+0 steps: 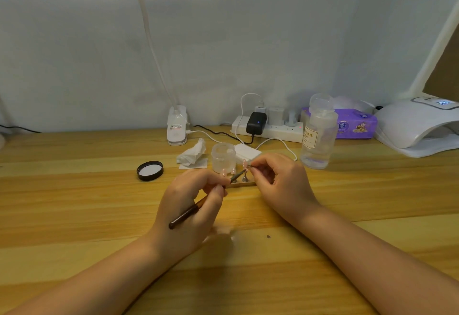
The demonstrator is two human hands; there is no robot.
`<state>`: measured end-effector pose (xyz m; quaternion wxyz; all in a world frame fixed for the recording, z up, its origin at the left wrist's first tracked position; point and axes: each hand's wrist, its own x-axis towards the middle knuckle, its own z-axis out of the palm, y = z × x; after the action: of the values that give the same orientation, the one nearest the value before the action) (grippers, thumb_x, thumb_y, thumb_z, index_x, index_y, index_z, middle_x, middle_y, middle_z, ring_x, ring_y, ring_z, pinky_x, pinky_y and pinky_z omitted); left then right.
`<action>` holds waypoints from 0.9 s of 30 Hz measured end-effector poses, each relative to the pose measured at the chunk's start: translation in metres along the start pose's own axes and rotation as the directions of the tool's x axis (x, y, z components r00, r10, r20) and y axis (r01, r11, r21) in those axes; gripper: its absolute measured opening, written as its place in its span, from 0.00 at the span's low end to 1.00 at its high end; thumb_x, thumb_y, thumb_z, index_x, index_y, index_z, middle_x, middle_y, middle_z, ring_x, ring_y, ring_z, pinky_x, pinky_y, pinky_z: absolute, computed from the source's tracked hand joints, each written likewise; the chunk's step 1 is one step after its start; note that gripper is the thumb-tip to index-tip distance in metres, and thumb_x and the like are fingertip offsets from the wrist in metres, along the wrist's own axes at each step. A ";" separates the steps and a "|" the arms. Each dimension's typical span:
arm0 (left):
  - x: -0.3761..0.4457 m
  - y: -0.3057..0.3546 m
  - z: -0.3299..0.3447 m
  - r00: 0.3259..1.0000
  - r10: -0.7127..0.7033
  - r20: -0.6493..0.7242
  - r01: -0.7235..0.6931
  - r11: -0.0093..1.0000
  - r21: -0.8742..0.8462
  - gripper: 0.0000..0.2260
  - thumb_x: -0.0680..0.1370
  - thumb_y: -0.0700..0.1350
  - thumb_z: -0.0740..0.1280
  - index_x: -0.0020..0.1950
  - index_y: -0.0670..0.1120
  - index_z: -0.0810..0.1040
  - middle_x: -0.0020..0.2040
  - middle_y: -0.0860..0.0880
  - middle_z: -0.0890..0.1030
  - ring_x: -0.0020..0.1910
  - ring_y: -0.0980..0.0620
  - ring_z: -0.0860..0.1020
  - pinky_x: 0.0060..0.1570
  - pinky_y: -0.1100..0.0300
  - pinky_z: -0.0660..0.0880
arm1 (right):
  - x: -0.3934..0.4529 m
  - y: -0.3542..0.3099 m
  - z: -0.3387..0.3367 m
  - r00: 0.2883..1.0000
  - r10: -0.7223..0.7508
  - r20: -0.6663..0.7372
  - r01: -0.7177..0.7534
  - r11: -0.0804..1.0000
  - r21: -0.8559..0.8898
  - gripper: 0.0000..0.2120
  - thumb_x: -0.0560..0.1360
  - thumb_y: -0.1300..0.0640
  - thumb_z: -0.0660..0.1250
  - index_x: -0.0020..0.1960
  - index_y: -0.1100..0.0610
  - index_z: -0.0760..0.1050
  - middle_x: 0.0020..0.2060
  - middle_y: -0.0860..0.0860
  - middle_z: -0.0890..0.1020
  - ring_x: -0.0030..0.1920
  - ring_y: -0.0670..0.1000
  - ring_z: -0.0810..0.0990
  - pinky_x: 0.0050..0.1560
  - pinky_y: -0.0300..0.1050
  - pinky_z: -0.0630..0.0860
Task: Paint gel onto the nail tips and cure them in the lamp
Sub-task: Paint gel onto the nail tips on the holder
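My left hand (192,199) grips the brush (196,206), bristles aimed up-right at the nail tip (244,163). My right hand (275,178) pinches that tip's stand, just beyond the brush end; lamp (417,126) far right, nearer my right hand.

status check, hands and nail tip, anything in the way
Left hand grips brush. Right hand pinches nail tip, brush at it. Jar just behind, path clear.
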<state>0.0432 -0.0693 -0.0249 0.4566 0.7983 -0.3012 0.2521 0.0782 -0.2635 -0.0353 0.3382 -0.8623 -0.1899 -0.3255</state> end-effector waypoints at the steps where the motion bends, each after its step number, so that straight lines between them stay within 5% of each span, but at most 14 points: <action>1: 0.000 0.000 0.000 1.000 -0.001 -0.009 0.001 1.000 -0.012 0.14 0.76 0.50 0.60 0.50 0.44 0.82 0.41 0.53 0.83 0.44 0.54 0.80 0.44 0.69 0.71 | 0.000 0.000 0.000 1.000 0.001 -0.001 -0.001 1.000 -0.001 0.05 0.73 0.65 0.71 0.48 0.60 0.81 0.39 0.49 0.81 0.38 0.42 0.75 0.39 0.29 0.72; 8: 0.000 -0.004 0.002 0.994 -0.112 0.012 0.113 0.985 -0.130 0.14 0.76 0.54 0.61 0.55 0.50 0.81 0.45 0.55 0.84 0.49 0.52 0.81 0.45 0.64 0.74 | 0.000 0.000 0.000 1.000 0.002 -0.009 -0.001 1.000 0.030 0.05 0.73 0.65 0.70 0.48 0.60 0.81 0.39 0.49 0.81 0.38 0.41 0.76 0.39 0.29 0.72; 14: -0.002 -0.003 0.001 0.990 -0.137 0.025 0.139 0.960 -0.245 0.12 0.76 0.52 0.62 0.51 0.49 0.82 0.42 0.52 0.84 0.46 0.51 0.82 0.46 0.61 0.76 | 0.000 0.001 -0.001 0.999 0.045 -0.014 -0.044 0.996 0.079 0.06 0.74 0.65 0.69 0.50 0.60 0.81 0.39 0.51 0.82 0.39 0.46 0.79 0.39 0.40 0.77; 27: 0.000 -0.008 0.003 0.977 -0.210 -0.039 0.189 0.936 -0.298 0.09 0.78 0.45 0.62 0.54 0.48 0.81 0.46 0.52 0.85 0.47 0.56 0.82 0.45 0.66 0.76 | -0.001 -0.001 -0.001 0.997 0.065 0.046 -0.074 0.974 0.216 0.06 0.74 0.64 0.70 0.50 0.58 0.80 0.40 0.50 0.83 0.41 0.44 0.80 0.42 0.32 0.77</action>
<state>0.0488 -0.0687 -0.0306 0.6030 0.7392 -0.2365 0.1848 0.0765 -0.2636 -0.0352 0.4378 -0.8325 -0.2004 -0.2741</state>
